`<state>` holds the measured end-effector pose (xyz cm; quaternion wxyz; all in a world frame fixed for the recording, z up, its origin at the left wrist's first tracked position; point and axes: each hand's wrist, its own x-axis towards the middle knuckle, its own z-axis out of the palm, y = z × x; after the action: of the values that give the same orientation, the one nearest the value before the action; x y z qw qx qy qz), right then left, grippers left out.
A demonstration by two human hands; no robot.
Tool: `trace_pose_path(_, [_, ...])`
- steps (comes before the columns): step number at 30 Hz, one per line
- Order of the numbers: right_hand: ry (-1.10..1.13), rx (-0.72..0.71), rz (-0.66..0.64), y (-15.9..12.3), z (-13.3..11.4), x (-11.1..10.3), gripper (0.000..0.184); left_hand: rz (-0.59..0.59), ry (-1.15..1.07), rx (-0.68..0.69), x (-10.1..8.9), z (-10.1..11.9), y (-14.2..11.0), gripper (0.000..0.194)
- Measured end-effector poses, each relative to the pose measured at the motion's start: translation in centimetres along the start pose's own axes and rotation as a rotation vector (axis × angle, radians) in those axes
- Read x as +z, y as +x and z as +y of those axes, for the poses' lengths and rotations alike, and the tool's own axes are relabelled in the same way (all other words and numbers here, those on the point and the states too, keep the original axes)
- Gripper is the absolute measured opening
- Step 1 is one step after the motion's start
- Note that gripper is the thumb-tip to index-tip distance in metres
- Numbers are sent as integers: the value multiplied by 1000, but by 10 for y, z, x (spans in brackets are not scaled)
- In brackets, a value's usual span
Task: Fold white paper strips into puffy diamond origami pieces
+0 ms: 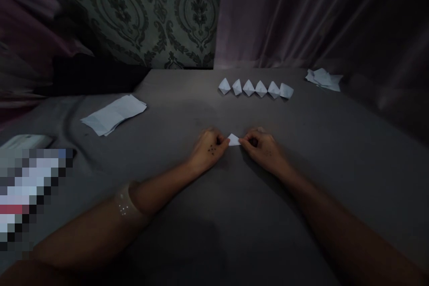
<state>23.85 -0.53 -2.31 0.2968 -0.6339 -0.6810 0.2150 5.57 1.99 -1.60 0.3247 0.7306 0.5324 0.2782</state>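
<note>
A small folded white paper is pinched between my two hands, low over the grey cloth surface. My left hand grips its left corner with thumb and fingertips. On the opposite corner, my right hand closes in the same kind of pinch. The paper has a pointed top and a flat lower edge; its rear side is hidden. Beyond my hands stands a row of several folded paper pieces, mostly diamond-shaped.
To the left lies a stack of white paper sheets. Loose paper pieces sit at the far right. A pixelated device and a pale object are at the left edge. Dark fabric, a patterned wall and curtains border the back.
</note>
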Motion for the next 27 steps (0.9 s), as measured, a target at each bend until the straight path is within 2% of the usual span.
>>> trace_pose_path(8, [23, 73, -10, 5, -5, -1, 18, -13, 163, 10, 0, -2, 0, 24])
trace_pose_path(16, [41, 49, 2, 6, 1, 2, 20, -16, 231, 90, 0, -10, -2, 27])
trace_pose_path(27, [27, 46, 22, 8, 2, 5, 23, -55, 244, 66, -2, -4, -1, 29])
